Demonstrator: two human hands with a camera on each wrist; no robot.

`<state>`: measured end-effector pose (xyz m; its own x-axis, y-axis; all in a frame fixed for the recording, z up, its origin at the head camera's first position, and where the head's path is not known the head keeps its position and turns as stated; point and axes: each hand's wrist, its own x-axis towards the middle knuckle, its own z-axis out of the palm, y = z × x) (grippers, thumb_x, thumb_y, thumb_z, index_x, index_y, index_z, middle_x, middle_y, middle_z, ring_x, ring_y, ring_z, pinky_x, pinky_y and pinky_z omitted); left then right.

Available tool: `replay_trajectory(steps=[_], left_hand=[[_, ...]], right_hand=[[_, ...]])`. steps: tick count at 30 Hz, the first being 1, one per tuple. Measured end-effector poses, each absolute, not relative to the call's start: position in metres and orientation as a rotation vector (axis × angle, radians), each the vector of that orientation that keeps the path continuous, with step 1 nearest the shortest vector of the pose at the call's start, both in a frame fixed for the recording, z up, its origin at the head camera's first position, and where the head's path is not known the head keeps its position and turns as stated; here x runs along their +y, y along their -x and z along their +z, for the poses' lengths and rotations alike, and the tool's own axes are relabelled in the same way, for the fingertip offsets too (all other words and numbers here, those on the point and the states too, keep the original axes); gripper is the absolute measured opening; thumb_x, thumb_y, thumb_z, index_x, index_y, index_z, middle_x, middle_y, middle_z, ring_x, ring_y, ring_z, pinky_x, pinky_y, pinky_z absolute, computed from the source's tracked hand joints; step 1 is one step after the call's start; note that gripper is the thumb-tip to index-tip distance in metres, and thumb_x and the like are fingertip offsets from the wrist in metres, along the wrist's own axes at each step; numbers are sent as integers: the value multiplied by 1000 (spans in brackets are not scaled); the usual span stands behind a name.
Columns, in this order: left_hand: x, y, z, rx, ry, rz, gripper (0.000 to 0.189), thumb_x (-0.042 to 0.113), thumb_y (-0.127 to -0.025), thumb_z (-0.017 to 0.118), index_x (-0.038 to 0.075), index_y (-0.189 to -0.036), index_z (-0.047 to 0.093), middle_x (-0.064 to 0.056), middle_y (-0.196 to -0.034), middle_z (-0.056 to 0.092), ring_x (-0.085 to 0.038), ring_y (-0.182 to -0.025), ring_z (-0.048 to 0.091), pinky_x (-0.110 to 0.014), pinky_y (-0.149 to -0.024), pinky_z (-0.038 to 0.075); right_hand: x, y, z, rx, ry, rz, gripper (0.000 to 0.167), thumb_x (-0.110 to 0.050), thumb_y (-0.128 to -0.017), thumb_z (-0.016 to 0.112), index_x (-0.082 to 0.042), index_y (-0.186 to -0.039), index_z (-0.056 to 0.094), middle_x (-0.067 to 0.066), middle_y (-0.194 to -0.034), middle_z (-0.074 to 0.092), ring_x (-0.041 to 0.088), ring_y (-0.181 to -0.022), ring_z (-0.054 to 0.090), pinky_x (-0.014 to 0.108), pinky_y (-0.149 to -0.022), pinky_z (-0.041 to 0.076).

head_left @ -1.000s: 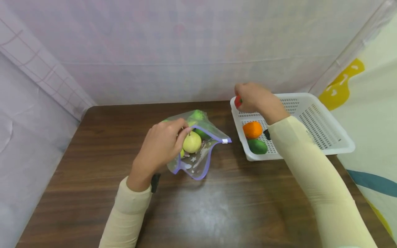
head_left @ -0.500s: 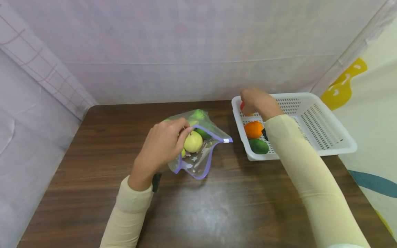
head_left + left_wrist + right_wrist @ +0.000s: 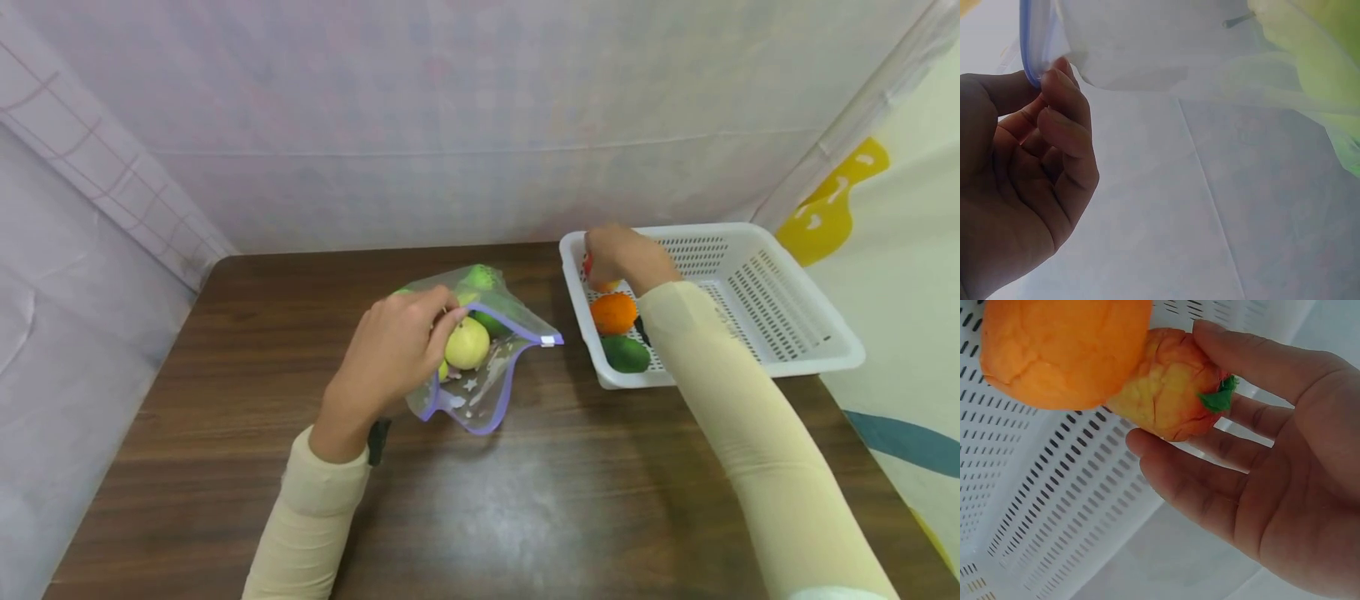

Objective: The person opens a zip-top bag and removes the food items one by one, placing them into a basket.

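Observation:
My left hand (image 3: 393, 350) pinches the purple edge of a clear zip bag (image 3: 498, 404) between thumb and fingertips, which the left wrist view shows close up. Inside the bag lie a round yellow-green pear (image 3: 467, 343) with a stem and several green fruits, partly covered by my hand. My right hand (image 3: 630, 254) reaches into the white basket (image 3: 825, 354) at its back left corner. Thumb and fingers curl round a red-and-yellow fruit (image 3: 1172, 387) with a green leafy top. That fruit touches an orange (image 3: 1066, 350) in the right wrist view; my hand mostly covers it in the head view.
In front of the orange, a dark green fruit (image 3: 626, 354) lies in the basket's left side. The basket stands at the right of the brown wooden table (image 3: 525, 508). A pale curtain (image 3: 420, 200) hangs behind the table's back edge.
My right hand has moved down from the basket's back left rim into the basket, carrying the red-and-yellow fruit next to the orange. The left hand keeps its pinch on the bag.

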<state>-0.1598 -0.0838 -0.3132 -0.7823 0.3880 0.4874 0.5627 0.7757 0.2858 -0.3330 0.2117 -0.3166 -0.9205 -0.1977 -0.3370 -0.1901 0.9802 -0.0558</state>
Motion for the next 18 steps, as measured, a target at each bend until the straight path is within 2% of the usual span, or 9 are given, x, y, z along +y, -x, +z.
replay_trajectory(steps=[11, 18], left_hand=[[-84, 160, -313, -2571, 724, -599, 18, 23, -101, 62, 8, -94, 69, 0, -68, 59, -14, -57, 48, -32, -51, 40], [-84, 160, -314, -2577, 730, -607, 19, 23, -101, 62, 7, -95, 70, 0, -67, 58, -13, -56, 47, -31, -51, 39]], right_hand=[[216, 332, -325, 2743, 229, -21, 33, -8, -82, 74, -5, -112, 61, 17, -107, 62, 34, -95, 56, 47, -83, 50], [216, 332, -327, 2725, 207, -62, 38, -12, -83, 78, -5, -116, 61, 17, -109, 63, 34, -97, 56, 48, -86, 51]])
